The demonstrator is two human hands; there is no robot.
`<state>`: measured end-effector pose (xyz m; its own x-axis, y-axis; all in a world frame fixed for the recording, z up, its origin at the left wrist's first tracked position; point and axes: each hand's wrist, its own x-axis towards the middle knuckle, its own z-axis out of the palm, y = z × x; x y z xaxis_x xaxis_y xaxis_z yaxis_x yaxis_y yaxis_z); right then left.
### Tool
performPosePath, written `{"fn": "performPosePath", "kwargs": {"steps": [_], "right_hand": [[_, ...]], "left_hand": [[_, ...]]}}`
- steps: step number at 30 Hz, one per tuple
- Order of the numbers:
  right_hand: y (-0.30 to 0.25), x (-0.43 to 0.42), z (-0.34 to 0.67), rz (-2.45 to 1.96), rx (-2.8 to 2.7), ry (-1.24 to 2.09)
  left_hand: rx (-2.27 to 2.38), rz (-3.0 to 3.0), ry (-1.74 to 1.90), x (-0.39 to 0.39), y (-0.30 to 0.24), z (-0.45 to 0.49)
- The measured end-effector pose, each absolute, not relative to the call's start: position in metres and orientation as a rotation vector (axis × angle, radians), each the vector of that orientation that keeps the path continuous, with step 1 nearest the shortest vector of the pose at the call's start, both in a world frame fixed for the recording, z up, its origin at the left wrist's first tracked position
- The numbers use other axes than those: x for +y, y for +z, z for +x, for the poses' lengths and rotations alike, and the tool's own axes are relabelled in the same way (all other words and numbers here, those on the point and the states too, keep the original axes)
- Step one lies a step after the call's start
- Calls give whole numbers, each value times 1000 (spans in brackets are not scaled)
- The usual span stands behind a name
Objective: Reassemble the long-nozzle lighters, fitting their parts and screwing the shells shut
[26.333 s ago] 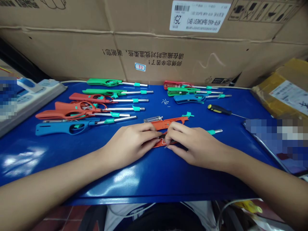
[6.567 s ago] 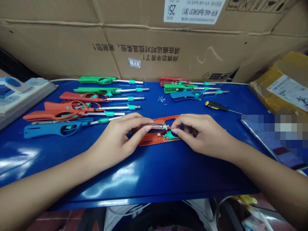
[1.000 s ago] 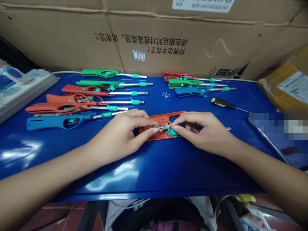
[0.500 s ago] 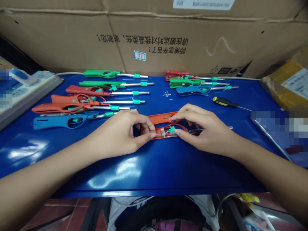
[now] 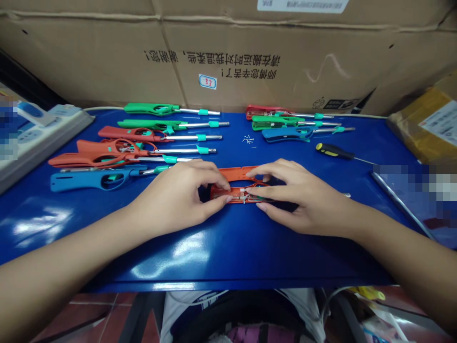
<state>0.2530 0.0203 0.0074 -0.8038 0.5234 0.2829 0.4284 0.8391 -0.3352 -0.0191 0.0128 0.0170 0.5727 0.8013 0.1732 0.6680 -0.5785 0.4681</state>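
An opened orange stick lighter (image 5: 235, 194) lies on the table in front of me, its clear tank and small inner parts showing. My left hand (image 5: 194, 193) is closed at the lighter's left end, thumb and index finger gripping it there. Just behind it rests the loose orange shell half (image 5: 237, 174). My right hand (image 5: 300, 195) spreads its fingers over the lighter's right part. Its index finger reaches the shell half, the middle finger touches the inner parts, and the thumb is by the near edge. This hand hides most of the lighter's rod.
Several stick lighters lie at the back left, among them a blue lighter (image 5: 93, 181) and a green lighter (image 5: 152, 109). At the back right are a few more, a screwdriver (image 5: 333, 151) and small white pieces (image 5: 248, 140). A cardboard box (image 5: 221, 38) stands behind; a power strip (image 5: 46, 128) is left.
My right hand's fingers have spread and shifted over the inner parts, covering the green piece that showed between thumb and index finger. My left hand stays nearly in place.
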Motion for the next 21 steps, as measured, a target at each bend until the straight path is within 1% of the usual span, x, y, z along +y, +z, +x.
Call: {"fn": "performPosePath", "kwargs": {"steps": [4, 11, 13, 16, 19, 21], "right_hand": [[8, 19, 255, -613, -2779, 279], [8, 13, 256, -572, -2979, 181], [9, 13, 255, -597, -2931, 162], [10, 16, 254, -778, -2713, 185], [8, 22, 253, -952, -2511, 270], [5, 24, 253, -989, -2466, 342]], "left_hand": [[1134, 2503, 517, 15, 17, -21], [1114, 2600, 486, 13, 16, -22], [1130, 2640, 494, 12, 16, -21], [1129, 2680, 557, 11, 17, -18], [1024, 2735, 604, 9, 15, -14], [947, 2790, 591, 8, 13, -13]]}}
